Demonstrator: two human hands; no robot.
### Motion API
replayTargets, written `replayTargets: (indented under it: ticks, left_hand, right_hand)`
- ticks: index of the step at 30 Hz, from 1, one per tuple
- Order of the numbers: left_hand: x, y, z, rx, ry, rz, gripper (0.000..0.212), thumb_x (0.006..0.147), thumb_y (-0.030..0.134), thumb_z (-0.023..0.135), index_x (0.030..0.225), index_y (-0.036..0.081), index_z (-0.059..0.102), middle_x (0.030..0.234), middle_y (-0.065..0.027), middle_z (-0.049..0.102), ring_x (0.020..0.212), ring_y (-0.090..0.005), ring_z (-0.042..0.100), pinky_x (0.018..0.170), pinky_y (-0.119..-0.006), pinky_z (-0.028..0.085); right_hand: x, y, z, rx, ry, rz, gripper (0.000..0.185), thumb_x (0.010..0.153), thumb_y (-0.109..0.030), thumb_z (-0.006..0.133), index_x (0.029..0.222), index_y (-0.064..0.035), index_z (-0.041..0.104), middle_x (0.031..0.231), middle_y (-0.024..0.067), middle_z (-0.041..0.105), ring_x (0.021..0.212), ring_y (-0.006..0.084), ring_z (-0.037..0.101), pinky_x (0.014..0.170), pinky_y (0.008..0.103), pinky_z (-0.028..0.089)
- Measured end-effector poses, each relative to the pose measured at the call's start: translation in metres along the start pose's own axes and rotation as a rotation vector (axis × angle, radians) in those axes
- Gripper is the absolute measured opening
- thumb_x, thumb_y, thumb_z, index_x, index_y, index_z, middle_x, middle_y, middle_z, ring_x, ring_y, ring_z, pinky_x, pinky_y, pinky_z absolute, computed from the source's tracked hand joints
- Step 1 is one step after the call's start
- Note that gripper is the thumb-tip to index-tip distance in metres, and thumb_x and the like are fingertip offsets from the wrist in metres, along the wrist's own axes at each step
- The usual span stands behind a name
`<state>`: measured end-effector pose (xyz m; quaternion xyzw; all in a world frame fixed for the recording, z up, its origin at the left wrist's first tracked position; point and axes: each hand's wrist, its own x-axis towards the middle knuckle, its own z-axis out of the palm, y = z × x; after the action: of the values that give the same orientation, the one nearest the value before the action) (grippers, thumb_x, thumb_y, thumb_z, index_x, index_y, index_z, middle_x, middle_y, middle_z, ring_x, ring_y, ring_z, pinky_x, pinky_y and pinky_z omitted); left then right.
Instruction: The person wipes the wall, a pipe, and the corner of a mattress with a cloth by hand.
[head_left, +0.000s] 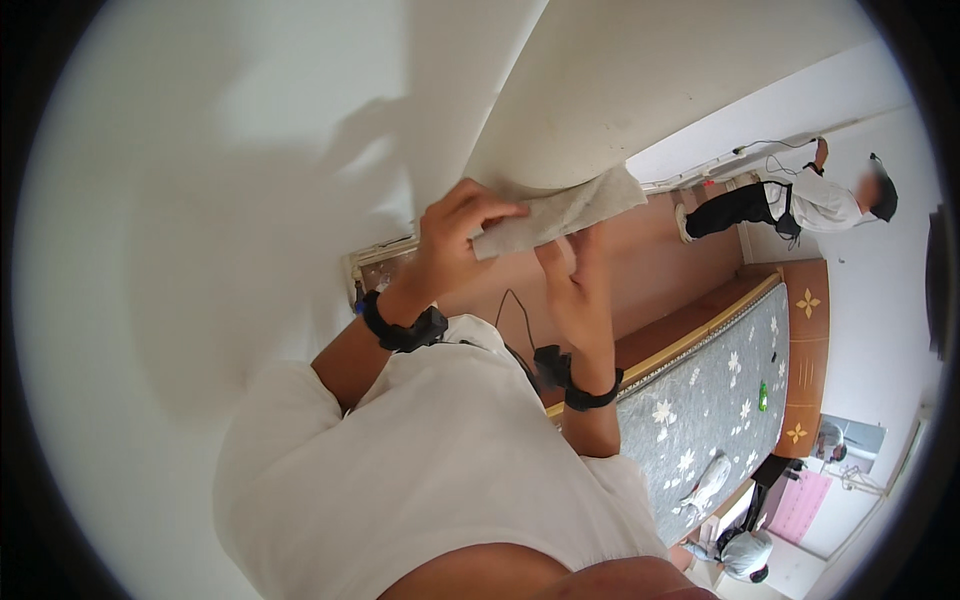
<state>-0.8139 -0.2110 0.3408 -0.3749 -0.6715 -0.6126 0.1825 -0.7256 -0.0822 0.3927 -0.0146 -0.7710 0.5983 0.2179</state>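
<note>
A crumpled light-grey cloth (562, 214) stretches between my hands, against the lower edge of a white rounded panel (592, 97). My left hand (454, 236) pinches its left end between thumb and fingers. Below the cloth's other half is my right hand (581, 281), thumb and fingers apart and fingertips at the cloth's lower edge. Blur hides whether those fingers grip it. Each wrist wears a black strap with a small box, the left strap (405, 326) and the right strap (581, 379).
A white wall (187, 300) rises close on my left. To the right stands a bed (697, 420) with a grey floral cover and a wooden headboard (806, 337). A green bottle (763, 396) lies on it. One person (817, 199) stands beyond the reddish floor (660, 247); another person (746, 555) is past the bed.
</note>
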Motion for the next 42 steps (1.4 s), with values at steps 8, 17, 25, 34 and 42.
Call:
replayTargets:
  ticks: [8, 17, 25, 34, 42]
  left_hand:
    - [0.059, 0.018, -0.014, -0.267, 0.158, 0.003, 0.022, 0.067, -0.009, 0.063, 0.085, 0.004, 0.066, 0.076, -0.0025, 0.056, 0.064, -0.0127, 0.051, 0.061, -0.023, 0.041]
    - [0.034, 0.0, 0.0, -0.33, 0.08, -0.211, 0.024, 0.069, -0.013, 0.038, 0.077, -0.001, 0.058, 0.073, -0.0058, 0.057, 0.069, -0.0102, 0.052, 0.068, -0.023, 0.043]
    - [0.043, 0.005, -0.015, -0.31, 0.087, -0.226, 0.011, 0.077, -0.007, 0.047, 0.07, -0.001, 0.052, 0.067, -0.0018, 0.048, 0.062, -0.0081, 0.042, 0.056, -0.024, 0.033]
    - [0.082, 0.005, -0.009, -0.09, 0.21, 0.09, 0.005, 0.093, 0.007, 0.049, 0.089, 0.004, 0.047, 0.084, -0.0004, 0.044, 0.073, -0.0087, 0.039, 0.067, -0.023, 0.035]
    - [0.071, -0.014, 0.035, -0.282, 0.303, -0.123, 0.063, 0.098, 0.057, 0.028, 0.13, 0.005, 0.04, 0.123, -0.0071, 0.049, 0.115, -0.0166, 0.044, 0.1, -0.032, 0.032]
  right_hand:
    - [0.033, -0.026, -0.011, -0.498, 0.186, -0.219, 0.041, 0.083, -0.011, 0.066, 0.119, 0.004, 0.053, 0.105, 0.0202, 0.059, 0.1, 0.037, 0.054, 0.087, 0.042, 0.044]
    - [0.025, 0.015, -0.012, -0.438, 0.156, -0.05, 0.037, 0.087, -0.026, 0.065, 0.107, 0.0043, 0.059, 0.099, 0.018, 0.059, 0.095, 0.035, 0.052, 0.083, 0.0419, 0.043]
    - [0.04, -0.005, -0.034, -0.562, -0.034, -0.017, 0.042, 0.078, -0.016, 0.072, 0.112, 0.0041, 0.056, 0.103, 0.0107, 0.055, 0.088, 0.0205, 0.054, 0.074, 0.0322, 0.046]
    - [0.069, -0.006, -0.029, 0.138, 0.058, -0.257, 0.05, 0.078, -0.002, 0.067, 0.124, 0.0002, 0.048, 0.105, 0.0042, 0.059, 0.09, 0.0107, 0.056, 0.079, 0.0271, 0.047]
    - [0.05, 0.076, -0.035, 0.132, -0.23, 0.053, 0.075, 0.076, -0.01, 0.074, 0.139, -0.0016, 0.035, 0.125, 0.0088, 0.053, 0.107, 0.0182, 0.056, 0.09, 0.0306, 0.046]
